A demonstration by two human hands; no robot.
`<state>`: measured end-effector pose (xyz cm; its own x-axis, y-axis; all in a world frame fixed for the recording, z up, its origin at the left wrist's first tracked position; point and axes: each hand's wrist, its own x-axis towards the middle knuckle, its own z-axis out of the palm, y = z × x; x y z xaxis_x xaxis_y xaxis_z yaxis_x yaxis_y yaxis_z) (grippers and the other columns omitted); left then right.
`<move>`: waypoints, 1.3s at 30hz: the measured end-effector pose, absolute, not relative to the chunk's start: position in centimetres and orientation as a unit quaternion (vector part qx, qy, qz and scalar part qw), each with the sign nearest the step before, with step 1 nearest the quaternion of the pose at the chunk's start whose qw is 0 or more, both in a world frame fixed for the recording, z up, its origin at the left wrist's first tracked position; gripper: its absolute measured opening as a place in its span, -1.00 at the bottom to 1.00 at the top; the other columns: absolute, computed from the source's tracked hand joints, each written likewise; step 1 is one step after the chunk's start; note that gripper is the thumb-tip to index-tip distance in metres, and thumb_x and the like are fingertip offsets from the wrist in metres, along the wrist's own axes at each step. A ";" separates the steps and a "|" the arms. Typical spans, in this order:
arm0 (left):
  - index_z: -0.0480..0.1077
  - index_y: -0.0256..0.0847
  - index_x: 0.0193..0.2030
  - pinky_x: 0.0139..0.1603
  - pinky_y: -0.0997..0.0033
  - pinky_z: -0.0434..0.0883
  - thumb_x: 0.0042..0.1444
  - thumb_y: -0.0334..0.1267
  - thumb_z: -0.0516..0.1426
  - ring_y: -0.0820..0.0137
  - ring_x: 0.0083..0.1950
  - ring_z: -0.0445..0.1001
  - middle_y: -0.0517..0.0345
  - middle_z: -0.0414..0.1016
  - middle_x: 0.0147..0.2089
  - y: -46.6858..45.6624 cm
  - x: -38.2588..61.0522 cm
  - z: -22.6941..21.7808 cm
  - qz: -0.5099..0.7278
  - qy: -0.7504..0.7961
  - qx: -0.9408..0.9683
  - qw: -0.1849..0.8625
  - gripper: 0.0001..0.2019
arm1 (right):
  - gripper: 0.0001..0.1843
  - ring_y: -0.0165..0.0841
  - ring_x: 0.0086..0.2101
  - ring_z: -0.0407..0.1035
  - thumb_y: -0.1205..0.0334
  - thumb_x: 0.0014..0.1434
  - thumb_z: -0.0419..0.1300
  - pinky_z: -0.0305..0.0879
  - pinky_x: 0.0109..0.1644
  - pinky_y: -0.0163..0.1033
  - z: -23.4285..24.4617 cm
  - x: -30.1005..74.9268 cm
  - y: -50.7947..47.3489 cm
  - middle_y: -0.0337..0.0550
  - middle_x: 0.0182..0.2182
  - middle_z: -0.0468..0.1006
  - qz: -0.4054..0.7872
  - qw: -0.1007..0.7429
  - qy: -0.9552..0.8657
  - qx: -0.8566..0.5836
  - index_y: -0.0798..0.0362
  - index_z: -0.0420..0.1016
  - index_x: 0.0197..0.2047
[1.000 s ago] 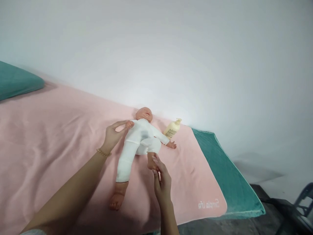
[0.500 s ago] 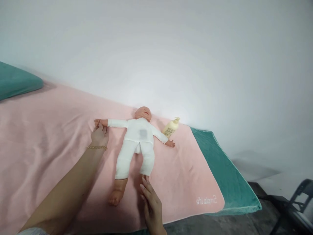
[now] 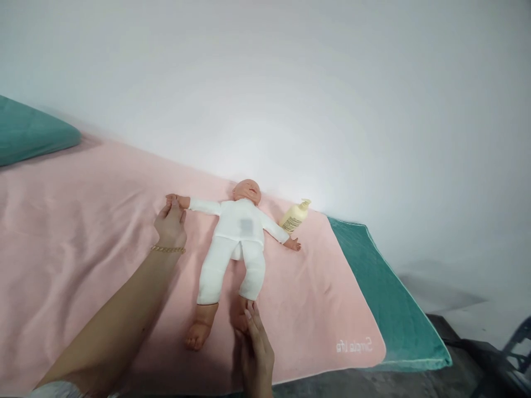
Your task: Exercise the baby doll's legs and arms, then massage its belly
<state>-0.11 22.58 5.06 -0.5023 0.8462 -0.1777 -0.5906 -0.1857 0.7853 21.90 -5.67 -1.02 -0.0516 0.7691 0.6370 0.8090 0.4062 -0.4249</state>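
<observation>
A baby doll [image 3: 240, 226] with a white cloth body lies on its back on a pink blanket [image 3: 307, 309], arms spread and legs toward me. My left hand [image 3: 171, 221], with a gold bracelet at the wrist, has its thumb and fingers closed round the doll's hand on the left side. At the doll's foot on the right side, my right hand [image 3: 258, 348] rests with fingers extended and close together, touching the ankle. The hand partly covers that foot. Beside the doll's other arm lies a pale yellow pump bottle [image 3: 295, 216], tilted against the wall.
A white wall [image 3: 290, 99] rises right behind the blanket. Green fabric [image 3: 385, 293] shows under its right side, and a green pillow [image 3: 33, 132] lies at the far left. Past the right edge are grey floor and part of a dark chair [image 3: 518, 345].
My left hand has raised the doll's hand slightly. My right hand has turned more upright at the ankle, exposing more of the foot. The whole view has shifted a little.
</observation>
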 end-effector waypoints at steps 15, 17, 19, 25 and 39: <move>0.58 -0.11 -0.06 0.22 0.16 0.41 0.10 -0.12 0.27 0.19 0.09 0.54 0.11 0.61 0.02 18.5 3.9 7.5 0.610 0.375 0.607 0.345 -0.73 | -0.50 -0.23 0.25 0.25 0.42 0.37 -0.01 0.36 0.26 0.00 9.6 22.4 2.4 -0.17 0.19 0.46 0.061 0.447 -0.745 -0.491 -0.17 0.34 0.28; 0.58 -0.08 -0.06 0.21 0.17 0.42 0.14 -0.11 0.24 0.21 0.09 0.55 0.13 0.61 0.04 18.7 3.9 7.1 0.582 0.356 0.662 0.309 -0.75 | -0.50 -0.23 0.26 0.25 0.41 0.38 -0.02 0.33 0.28 0.02 10.4 22.4 3.9 -0.18 0.20 0.45 0.071 0.449 -0.745 -0.489 -0.17 0.33 0.29; 0.59 -0.06 -0.07 0.19 0.18 0.43 0.18 -0.11 0.21 0.21 0.11 0.54 0.16 0.61 0.03 19.0 3.8 6.9 0.557 0.333 0.713 0.266 -0.77 | -0.49 -0.23 0.26 0.24 0.40 0.37 -0.02 0.31 0.30 0.03 11.0 22.4 5.0 -0.20 0.21 0.43 0.081 0.442 -0.745 -0.493 -0.19 0.31 0.30; 0.60 -0.01 -0.11 0.16 0.15 0.44 0.21 -0.13 0.17 0.20 0.11 0.55 0.20 0.63 -0.01 19.3 3.9 6.8 0.528 0.306 0.758 0.230 -0.80 | -0.48 -0.24 0.26 0.25 0.38 0.36 0.00 0.29 0.31 0.00 11.1 22.5 6.1 -0.20 0.25 0.39 0.099 0.433 -0.745 -0.498 -0.18 0.29 0.32; 0.53 -0.25 -0.16 0.26 0.30 0.38 0.16 -0.37 0.25 0.36 0.09 0.52 0.07 0.58 -0.02 20.8 1.2 7.7 0.774 0.372 0.132 0.496 -0.89 | -0.44 -0.14 0.24 0.26 0.35 0.29 0.16 0.36 0.24 -0.02 7.4 23.3 -3.5 -0.09 0.24 0.39 0.108 0.468 -0.687 -0.544 -0.14 0.28 0.32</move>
